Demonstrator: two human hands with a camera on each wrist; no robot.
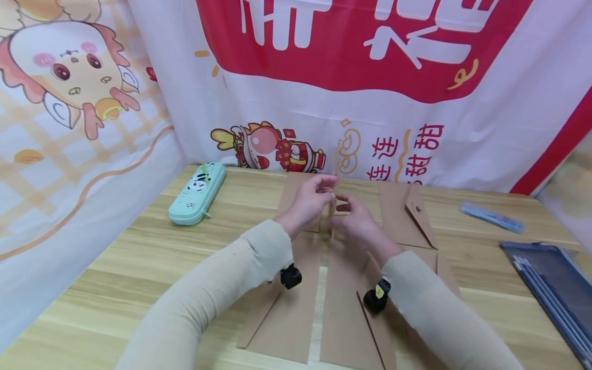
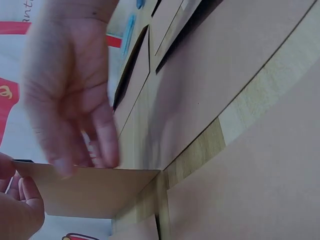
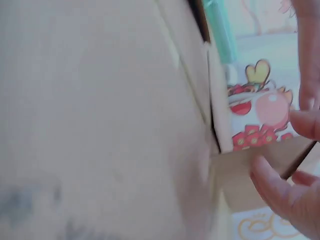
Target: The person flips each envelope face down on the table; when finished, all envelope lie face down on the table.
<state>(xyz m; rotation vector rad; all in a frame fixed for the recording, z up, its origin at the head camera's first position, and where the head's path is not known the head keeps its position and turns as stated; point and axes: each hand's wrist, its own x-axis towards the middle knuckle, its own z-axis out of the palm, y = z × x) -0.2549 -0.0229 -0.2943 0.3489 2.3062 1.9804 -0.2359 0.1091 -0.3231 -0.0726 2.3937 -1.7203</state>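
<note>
A brown kraft envelope (image 2: 90, 190) stands on edge between the two hands, seen almost edge-on in the head view. My left hand (image 1: 309, 201) pinches its far end between thumb and fingers. From the other side, my right hand (image 1: 355, 221) has relaxed fingers at the envelope's edge; in the right wrist view one fingertip (image 3: 261, 167) overlaps its face. Under the forearms lie two more kraft envelopes, a left one (image 1: 296, 308) and a middle one (image 1: 339, 313), with their slanted flaps showing. Another envelope (image 1: 395, 216) lies right of the right hand.
A mint panda pencil case (image 1: 196, 192) lies at the back left of the wooden table (image 1: 139, 277). To the right are a small blue packet (image 1: 492, 217) and a dark blue pouch (image 1: 561, 277) with several long sticks. A printed cloth (image 1: 277, 108) hangs behind.
</note>
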